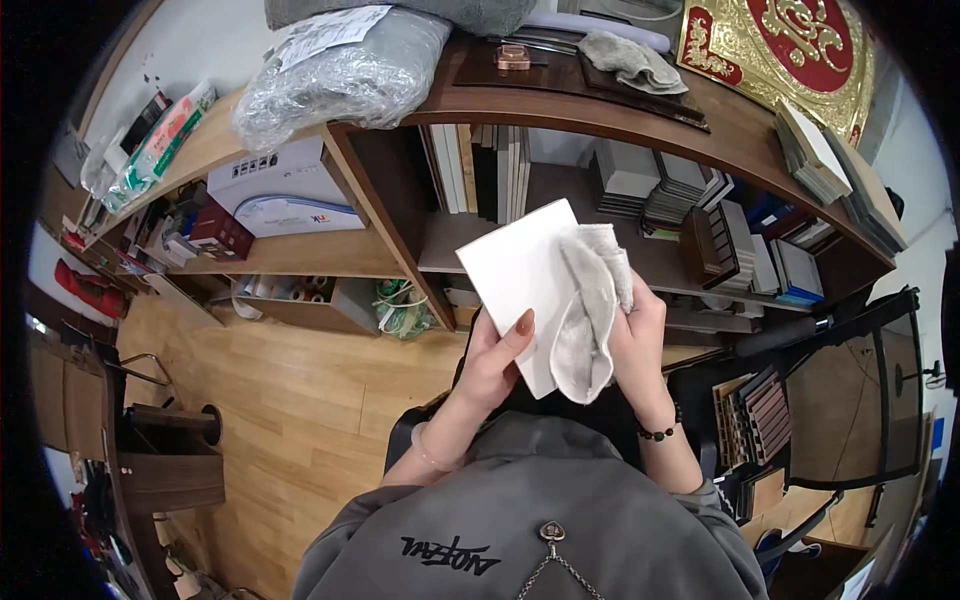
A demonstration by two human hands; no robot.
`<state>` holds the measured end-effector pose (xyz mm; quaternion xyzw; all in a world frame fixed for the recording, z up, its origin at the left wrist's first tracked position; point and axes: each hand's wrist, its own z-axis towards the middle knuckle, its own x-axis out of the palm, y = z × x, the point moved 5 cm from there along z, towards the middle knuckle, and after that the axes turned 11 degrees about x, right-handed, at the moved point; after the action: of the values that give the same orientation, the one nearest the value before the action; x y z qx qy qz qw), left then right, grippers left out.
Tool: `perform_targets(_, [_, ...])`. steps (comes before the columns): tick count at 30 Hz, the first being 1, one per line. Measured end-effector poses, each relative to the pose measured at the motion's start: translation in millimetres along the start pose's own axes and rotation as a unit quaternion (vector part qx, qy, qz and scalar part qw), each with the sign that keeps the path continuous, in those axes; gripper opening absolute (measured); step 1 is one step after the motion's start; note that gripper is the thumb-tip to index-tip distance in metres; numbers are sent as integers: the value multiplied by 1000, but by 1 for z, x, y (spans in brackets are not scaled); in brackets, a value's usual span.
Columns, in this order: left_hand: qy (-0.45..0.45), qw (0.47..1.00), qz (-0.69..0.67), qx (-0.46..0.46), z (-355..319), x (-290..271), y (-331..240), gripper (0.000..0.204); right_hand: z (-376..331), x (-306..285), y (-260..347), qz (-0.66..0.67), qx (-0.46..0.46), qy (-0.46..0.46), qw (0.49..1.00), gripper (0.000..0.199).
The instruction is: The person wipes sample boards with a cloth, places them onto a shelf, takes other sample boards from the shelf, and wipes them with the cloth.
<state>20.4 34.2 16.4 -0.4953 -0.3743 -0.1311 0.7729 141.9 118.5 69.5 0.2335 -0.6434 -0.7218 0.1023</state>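
A flat white rectangular panel (520, 265) is tilted in front of me at chest height. My left hand (490, 355) grips its lower left edge, the thumb lying across the white face. My right hand (638, 340) holds a bunched grey-white cloth (585, 325) against the panel's right side. The cloth hangs in folds and covers part of that face. Most of the right fingers are hidden behind the cloth, and the far side of the panel does not show.
Ahead stands a wooden shelf unit (390, 190) with stacked sample boards (670, 190) and a white box (285, 195). On its top lie a plastic-wrapped bundle (345, 70), another cloth (630, 62) and a gold-and-red ornate panel (790, 50). A mesh-backed chair (850, 390) is at right.
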Motion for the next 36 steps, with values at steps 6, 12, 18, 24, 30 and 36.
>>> perform_targets(6, [-82,996,44,-10,2,-2,9,37,17,-24,-30,15,35,-135,990,27])
perform_targets(12, [-156,986,-63,-10,12,9,-9,38,7,-59,8,423,-68,-209,879,27])
perform_targets(18, [-101,989,-109,-11,15,-9,-7,36,-26,29,38,-289,-263,3,921,46])
perform_targets(24, [-127,975,-166,-77,25,-36,-3,38,-43,33,42,-301,-361,20,882,40])
perform_targets(30, [-175,980,-43,82,18,18,-43,39,-19,-2,44,-313,-279,-103,902,38])
perform_targets(36, [-163,979,-21,121,18,20,-53,36,-60,-21,55,-130,-342,-272,890,39])
